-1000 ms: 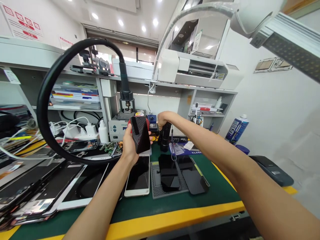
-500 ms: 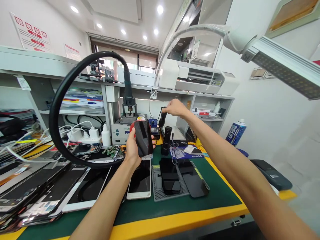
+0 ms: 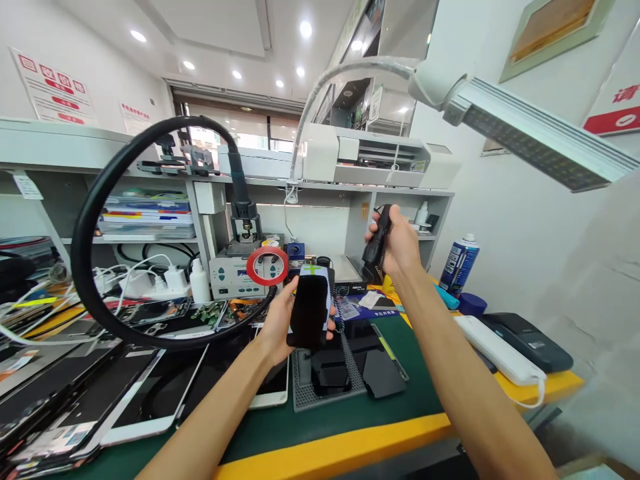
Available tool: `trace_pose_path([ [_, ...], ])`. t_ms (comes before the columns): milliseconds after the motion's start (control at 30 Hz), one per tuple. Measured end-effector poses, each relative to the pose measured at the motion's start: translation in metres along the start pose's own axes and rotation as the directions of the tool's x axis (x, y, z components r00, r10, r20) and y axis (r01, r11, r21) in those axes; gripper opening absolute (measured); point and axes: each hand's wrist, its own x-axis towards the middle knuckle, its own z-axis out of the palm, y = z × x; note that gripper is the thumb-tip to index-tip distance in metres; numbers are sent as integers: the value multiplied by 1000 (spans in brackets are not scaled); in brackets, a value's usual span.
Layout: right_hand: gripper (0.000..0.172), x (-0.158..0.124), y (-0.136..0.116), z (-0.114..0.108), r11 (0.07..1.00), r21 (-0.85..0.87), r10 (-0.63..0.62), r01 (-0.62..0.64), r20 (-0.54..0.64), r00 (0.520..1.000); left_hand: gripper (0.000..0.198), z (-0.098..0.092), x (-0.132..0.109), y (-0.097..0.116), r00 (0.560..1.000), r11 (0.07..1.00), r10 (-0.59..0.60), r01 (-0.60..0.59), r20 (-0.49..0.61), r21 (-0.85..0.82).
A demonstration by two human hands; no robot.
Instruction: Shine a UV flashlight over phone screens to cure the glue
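Observation:
My left hand [image 3: 279,321] holds a dark phone [image 3: 309,310] upright above the bench, its fingers showing at the phone's right edge. A pale surface with green marks shows at the phone's top. Raised to the right, my right hand [image 3: 401,241] is wrapped round a black flashlight [image 3: 377,243], whose wide end points down. Below the hands, a grey perforated mat [image 3: 320,397] bears a black phone [image 3: 332,373] and a dark glass panel [image 3: 384,373]. A white-edged tablet [image 3: 273,400] lies partly behind my left forearm.
Phone screens and tablets [image 3: 145,393] cover the bench's left side. A thick black hose [image 3: 83,267] loops beside a red tape roll [image 3: 253,267]. A spray can [image 3: 459,264] and a white power bank [image 3: 500,350] stand or lie at the right. An LED lamp [image 3: 530,133] hangs above.
My right hand has moved right with the flashlight, now gripped in a fuller hold. My left hand and its phone have moved right and down. The view has shifted slightly right.

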Motion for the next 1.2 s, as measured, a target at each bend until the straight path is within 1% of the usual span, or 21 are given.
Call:
trace_pose_path([
  [67,32,-6,2,-9,995,55,84,-84,11,996,59,5,3,-11,998,998,-60,60,15,-15],
  [133,36,-12,4,-12,984,88,152,-156,51,987,60,9,6,-20,994,994,-105,105,13,-34],
  [233,33,-24,6,-10,972,118,193,-205,106,976,63,14,9,-30,986,986,-163,162,-25,-49],
  [367,31,-37,7,-10,969,151,177,-193,117,977,66,18,10,-35,971,972,-224,217,-79,-88],
  [467,28,-41,5,-17,969,163,169,-185,110,980,66,19,10,-37,969,970,-231,223,-85,-101],
  [567,28,-41,6,-24,966,180,172,-186,94,981,68,18,11,-41,965,968,-247,241,-83,-75],
  [667,30,-38,11,-32,951,216,209,-220,73,975,70,19,10,-46,961,966,-258,257,-99,-27],
  [800,24,-35,16,-40,921,273,265,-277,83,961,72,24,10,-49,952,961,-270,276,-143,23],
  [967,17,-40,13,-37,920,294,244,-260,88,966,69,27,11,-49,950,960,-270,278,-157,30],
  [1200,24,-46,14,-29,927,298,205,-228,104,973,68,24,13,-49,952,963,-268,271,-148,-3],
])
